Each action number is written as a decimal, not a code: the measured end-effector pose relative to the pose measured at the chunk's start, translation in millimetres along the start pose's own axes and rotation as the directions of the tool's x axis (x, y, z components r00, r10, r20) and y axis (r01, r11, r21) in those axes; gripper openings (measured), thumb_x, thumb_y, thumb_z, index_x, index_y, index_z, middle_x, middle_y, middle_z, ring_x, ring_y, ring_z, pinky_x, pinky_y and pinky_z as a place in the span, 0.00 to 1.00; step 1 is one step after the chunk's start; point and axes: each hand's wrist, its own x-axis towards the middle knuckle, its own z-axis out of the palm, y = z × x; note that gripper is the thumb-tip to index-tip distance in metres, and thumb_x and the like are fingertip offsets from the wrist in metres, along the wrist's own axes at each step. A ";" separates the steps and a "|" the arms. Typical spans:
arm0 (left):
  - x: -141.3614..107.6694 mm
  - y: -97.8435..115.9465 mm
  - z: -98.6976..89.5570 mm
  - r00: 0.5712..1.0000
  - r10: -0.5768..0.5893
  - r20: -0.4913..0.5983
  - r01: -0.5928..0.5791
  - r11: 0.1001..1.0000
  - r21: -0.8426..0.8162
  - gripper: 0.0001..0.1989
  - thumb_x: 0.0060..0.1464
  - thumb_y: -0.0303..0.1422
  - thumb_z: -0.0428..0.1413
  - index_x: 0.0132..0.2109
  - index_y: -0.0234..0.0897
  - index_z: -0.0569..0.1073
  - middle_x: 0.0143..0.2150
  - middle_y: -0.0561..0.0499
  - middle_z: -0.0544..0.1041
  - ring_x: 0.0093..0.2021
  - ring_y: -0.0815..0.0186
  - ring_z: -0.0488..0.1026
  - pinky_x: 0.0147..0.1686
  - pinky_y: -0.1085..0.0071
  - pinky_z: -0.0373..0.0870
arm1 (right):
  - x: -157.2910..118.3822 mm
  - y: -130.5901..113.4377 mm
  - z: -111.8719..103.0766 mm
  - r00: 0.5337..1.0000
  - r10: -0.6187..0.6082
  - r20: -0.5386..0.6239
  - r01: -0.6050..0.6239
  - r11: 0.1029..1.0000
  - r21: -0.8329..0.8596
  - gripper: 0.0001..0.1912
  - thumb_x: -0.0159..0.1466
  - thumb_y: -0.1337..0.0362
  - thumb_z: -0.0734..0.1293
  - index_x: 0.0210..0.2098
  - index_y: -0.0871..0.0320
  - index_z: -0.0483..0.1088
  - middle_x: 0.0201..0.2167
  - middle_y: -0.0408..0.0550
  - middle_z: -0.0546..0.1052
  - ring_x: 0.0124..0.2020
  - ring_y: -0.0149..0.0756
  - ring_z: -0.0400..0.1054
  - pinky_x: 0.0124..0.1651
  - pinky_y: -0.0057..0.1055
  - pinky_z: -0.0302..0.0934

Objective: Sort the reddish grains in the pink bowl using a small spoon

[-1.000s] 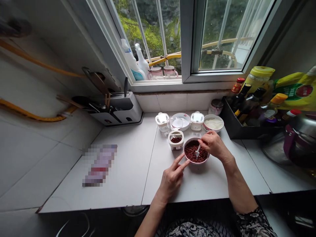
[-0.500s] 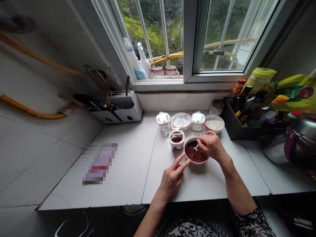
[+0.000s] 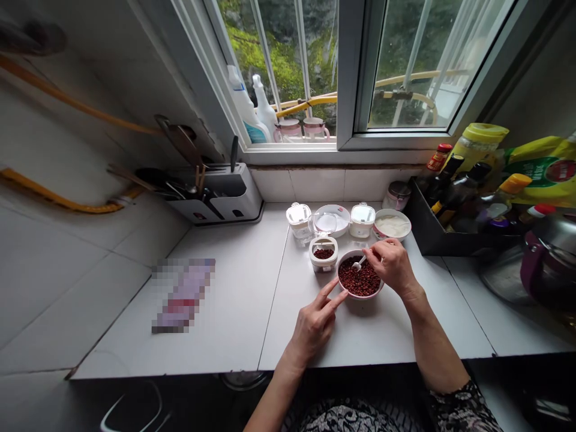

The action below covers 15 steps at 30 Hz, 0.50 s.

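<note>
A bowl (image 3: 362, 296) with a pinkish rim is filled with small dark red grains (image 3: 360, 282). My right hand (image 3: 392, 264) is closed around the handle of a small white spoon (image 3: 358, 265), whose head rests at the surface of the grains. Two stretched fingers of my left hand (image 3: 315, 324) touch the bowl's near left rim, the other fingers being bent. Just left of the bowl stands a clear-walled seasoning jar (image 3: 323, 259) with a white rim and some of the same grains inside.
Behind are two more white-lidded jars (image 3: 299, 221) (image 3: 362, 221), a white dish (image 3: 338, 217) and a bowl of white granules (image 3: 392, 225). A dark bottle box (image 3: 432, 243) and a steel pot (image 3: 504, 276) stand right, a utensil holder (image 3: 243, 201) left.
My right hand has shifted slightly right with the spoon, which now lies more slanted, with more of its handle showing. My left hand stays at the bowl's rim.
</note>
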 end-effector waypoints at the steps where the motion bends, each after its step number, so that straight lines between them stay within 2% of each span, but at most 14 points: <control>1: -0.2 -0.2 0.0 1.000 -0.002 0.003 0.002 1.000 -0.002 0.35 0.57 0.15 0.46 0.67 0.45 0.64 0.68 0.40 0.66 0.40 0.71 0.79 0.44 0.72 0.79 | 0.2 0.6 -0.7 1.000 0.019 -0.006 -0.018 1.000 0.020 0.21 0.71 0.60 0.61 0.22 0.56 0.66 0.19 0.43 0.73 0.24 0.33 0.64 0.43 0.33 0.58; 15: 1.0 1.2 -1.1 1.000 -0.001 0.010 0.001 1.000 0.002 0.36 0.55 0.14 0.46 0.68 0.45 0.63 0.68 0.40 0.66 0.42 0.70 0.79 0.45 0.72 0.79 | -2.5 -0.4 9.9 0.979 0.185 0.090 -0.195 0.974 0.115 0.22 0.70 0.57 0.62 0.19 0.55 0.65 0.17 0.43 0.72 0.22 0.32 0.63 0.40 0.32 0.59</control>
